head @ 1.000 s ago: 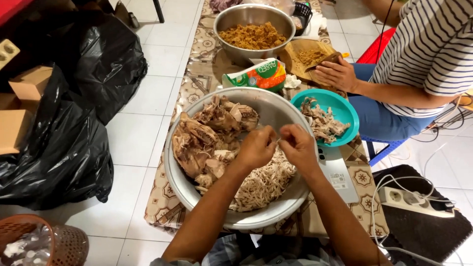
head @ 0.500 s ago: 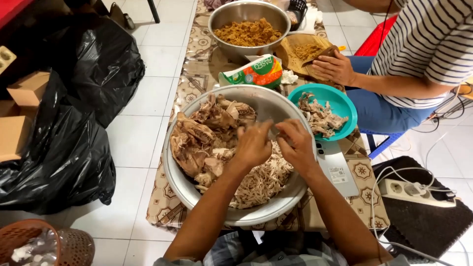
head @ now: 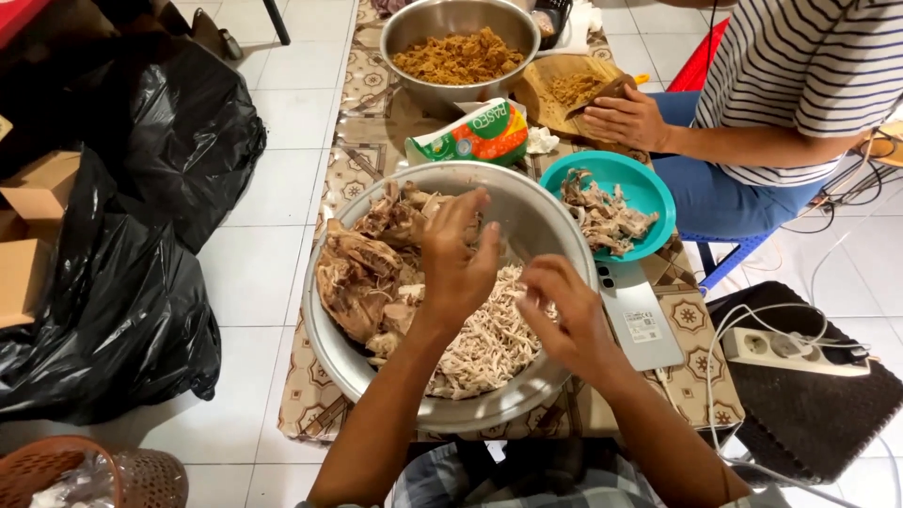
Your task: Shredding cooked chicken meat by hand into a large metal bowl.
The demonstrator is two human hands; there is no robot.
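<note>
Over the big round steel bowl (head: 555, 235), left hand (head: 456, 259) is hovering fingers spread; right hand (head: 564, 315) is pinching shredded pale chicken (head: 489, 343). Roughly half's done, cooked brown chunks (head: 353, 277) remaining.

**Crowded table, open floor to the left**

The big steel bowl (head: 555, 235) fills the table's (head: 701, 400) near end almost edge to edge. Behind it a tissue pack (head: 470, 134) and a second steel bowl (head: 414, 38) block the middle. A teal bowl (head: 649, 183) and a phone (head: 640, 315) take the right edge, where a co-worker's hand (head: 625, 118) rests. Tiled floor (head: 273, 188) along the left edge lies open up to the black bags (head: 113, 282).
</note>
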